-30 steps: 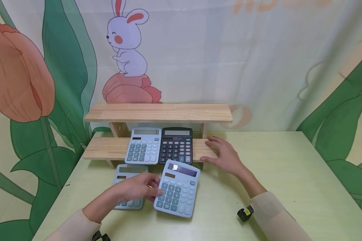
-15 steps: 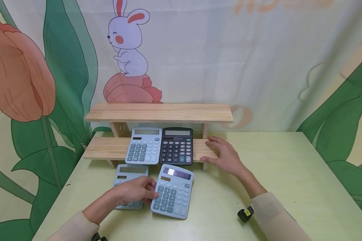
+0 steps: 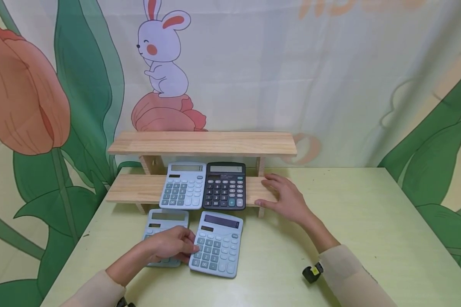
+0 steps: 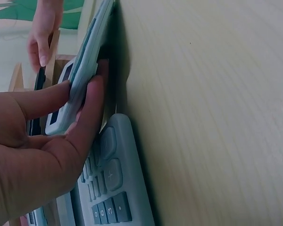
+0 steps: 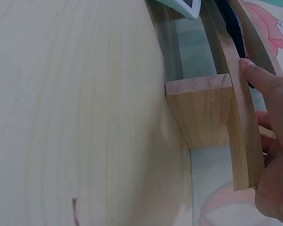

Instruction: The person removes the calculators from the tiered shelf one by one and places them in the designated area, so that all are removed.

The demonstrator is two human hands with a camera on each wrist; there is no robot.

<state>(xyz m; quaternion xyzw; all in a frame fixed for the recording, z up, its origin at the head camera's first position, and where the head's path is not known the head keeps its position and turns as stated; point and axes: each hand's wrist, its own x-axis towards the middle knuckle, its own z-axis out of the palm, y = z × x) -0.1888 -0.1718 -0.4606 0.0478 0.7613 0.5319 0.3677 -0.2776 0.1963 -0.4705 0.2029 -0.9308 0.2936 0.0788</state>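
Note:
My left hand [image 3: 169,245] pinches the left edge of a light blue calculator [image 3: 217,243], thumb on its face and fingers beneath. In the left wrist view this calculator [image 4: 85,61] is tilted, held off the table. Another light blue calculator [image 3: 167,216] lies on the table, partly hidden under my left hand and forearm. On the lower wooden shelf [image 3: 134,187], a light blue calculator [image 3: 182,185] and a black calculator [image 3: 224,186] lean side by side. My right hand [image 3: 286,198] rests on that shelf's right end, its thumb [image 5: 259,77] at the front edge close to the black calculator.
The upper wooden shelf [image 3: 203,143] stands behind and above the lower one. A wooden support block [image 5: 200,110] holds up the lower shelf's right end. A curtain [image 3: 284,76] printed with a rabbit and tulips hangs behind the pale table [image 3: 369,221].
My left hand has drawn the held calculator left and slightly down, away from the front of the black one. Its screen glare has faded. My right hand has stayed put.

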